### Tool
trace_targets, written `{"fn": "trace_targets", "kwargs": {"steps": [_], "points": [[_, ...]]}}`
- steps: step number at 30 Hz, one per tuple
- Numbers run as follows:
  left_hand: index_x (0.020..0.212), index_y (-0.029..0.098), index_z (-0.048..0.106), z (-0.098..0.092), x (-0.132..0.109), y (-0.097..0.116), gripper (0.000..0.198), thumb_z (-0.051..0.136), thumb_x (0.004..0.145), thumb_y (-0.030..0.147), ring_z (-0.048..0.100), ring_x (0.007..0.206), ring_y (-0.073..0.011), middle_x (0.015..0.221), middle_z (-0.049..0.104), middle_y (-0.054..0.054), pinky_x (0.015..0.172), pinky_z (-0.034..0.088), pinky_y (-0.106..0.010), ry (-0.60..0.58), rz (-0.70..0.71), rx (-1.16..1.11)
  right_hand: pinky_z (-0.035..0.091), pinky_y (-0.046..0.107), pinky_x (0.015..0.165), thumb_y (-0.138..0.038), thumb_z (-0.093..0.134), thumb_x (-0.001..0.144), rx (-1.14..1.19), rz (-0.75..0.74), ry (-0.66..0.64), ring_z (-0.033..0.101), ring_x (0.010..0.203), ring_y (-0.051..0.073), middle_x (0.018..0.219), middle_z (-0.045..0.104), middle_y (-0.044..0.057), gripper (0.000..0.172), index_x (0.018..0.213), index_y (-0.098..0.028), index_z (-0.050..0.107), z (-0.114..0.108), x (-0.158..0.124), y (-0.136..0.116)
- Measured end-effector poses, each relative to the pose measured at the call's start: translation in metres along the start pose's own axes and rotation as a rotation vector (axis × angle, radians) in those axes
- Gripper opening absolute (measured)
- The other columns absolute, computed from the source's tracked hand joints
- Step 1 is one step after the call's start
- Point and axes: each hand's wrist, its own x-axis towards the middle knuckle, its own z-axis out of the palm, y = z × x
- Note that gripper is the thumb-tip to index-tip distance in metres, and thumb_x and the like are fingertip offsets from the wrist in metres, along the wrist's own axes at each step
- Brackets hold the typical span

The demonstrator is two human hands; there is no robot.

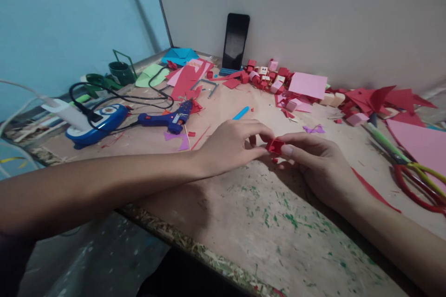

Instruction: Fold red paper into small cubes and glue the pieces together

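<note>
Far to the left on the worn wooden surface, a blue power strip carries a white plug adapter. A black cable runs from it to a blue glue gun lying on its side, well apart from the hands. Behind them stand a dark green cup and loose red paper sheets, and a black phone leans upright against the wall.

Near the middle, the left hand and the right hand meet around a small red box, open on one face. The left grip is pinched on its left wall with thumb and fingertips. The right grip is closed on the opposite side, thumb laid along the near edge. The box sits low over the surface between them; whether it touches I cannot tell.

It looks like folded paper or thin foam, so I would judge it almost weightless, soft in the walls and easily crushed or skewed. The corners and folded edges seem the firmest places to hold, with light fingertip pressure on opposite outer walls and no squeeze across the open face.

Further right lie a heap of small red and pink cubes, a pink sheet, red triangular offcuts, and scissors with red and yellow handles at the edge of view
</note>
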Motion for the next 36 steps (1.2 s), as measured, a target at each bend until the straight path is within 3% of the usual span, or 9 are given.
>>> {"fn": "trace_targets", "kwargs": {"steps": [8,14,17,19,24,31,36], "points": [[0.102,0.018,0.079,0.0,0.001,0.0,0.017,0.081,0.085,0.016,0.066,0.072,-0.0105,0.098,0.08,-0.003,0.07,0.055,-0.022,0.071,-0.041,-0.058,0.065,0.028,0.065,-0.032,0.094,0.074,0.097,-0.019,0.032,0.076,0.065,0.018,0.077,0.081,0.007,0.022,0.092,-0.021,0.085,0.009,-0.002,-0.004],[0.097,0.016,0.076,-0.008,0.013,0.0,0.026,0.083,0.084,0.038,0.068,0.067,-0.0144,0.083,0.075,-0.004,0.053,0.05,-0.022,0.321,-0.254,-0.366,0.056,0.023,0.054,-0.035,0.09,0.079,0.109,-0.097,0.154,0.071,0.056,0.015,0.068,0.076,0.004,0.018,0.091,-0.022,0.084,0.006,-0.004,0.0],[0.097,0.016,0.075,-0.012,0.017,-0.001,0.028,0.082,0.085,0.04,0.065,0.06,-0.0129,0.076,0.071,-0.002,0.048,0.048,-0.021,0.406,-0.261,-0.41,0.052,0.022,0.053,-0.037,0.088,0.081,0.027,-0.148,0.2,0.068,0.056,0.014,0.066,0.074,0.002,0.018,0.091,-0.022,0.084,0.002,-0.003,0.004],[0.099,0.016,0.075,-0.011,0.015,-0.001,0.025,0.081,0.084,0.036,0.066,0.064,-0.0136,0.081,0.073,-0.003,0.053,0.052,-0.022,0.356,-0.248,-0.348,0.051,0.023,0.054,-0.039,0.086,0.084,-0.015,-0.169,0.222,0.067,0.057,0.014,0.066,0.073,0.002,0.019,0.093,-0.023,0.084,0.0,-0.003,0.005],[0.1,0.018,0.078,-0.006,0.006,0.005,0.018,0.077,0.082,0.015,0.067,0.079,-0.0142,0.091,0.076,-0.003,0.07,0.057,-0.024,0.089,-0.076,-0.064,0.048,0.024,0.055,-0.042,0.083,0.085,-0.055,-0.176,0.229,0.065,0.058,0.014,0.067,0.073,0.002,0.021,0.094,-0.022,0.083,0.0,-0.002,0.006],[0.105,0.021,0.078,-0.021,0.02,-0.01,0.022,0.072,0.086,0.012,0.07,0.086,-0.0146,0.102,0.08,-0.002,0.079,0.056,-0.027,0.303,-0.131,0.072,0.049,0.026,0.053,-0.043,0.081,0.08,-0.133,-0.165,0.231,0.063,0.054,0.014,0.065,0.073,0.003,0.025,0.089,-0.02,0.083,0.006,-0.002,0.001],[0.109,0.019,0.079,-0.027,0.025,-0.019,0.023,0.072,0.087,0.019,0.072,0.085,-0.0166,0.102,0.08,-0.005,0.079,0.058,-0.03,0.246,-0.226,0.068,0.049,0.027,0.054,-0.043,0.081,0.079,-0.13,-0.169,0.209,0.064,0.055,0.016,0.065,0.073,0.003,0.025,0.087,-0.019,0.082,0.008,-0.002,-0.001]]}}
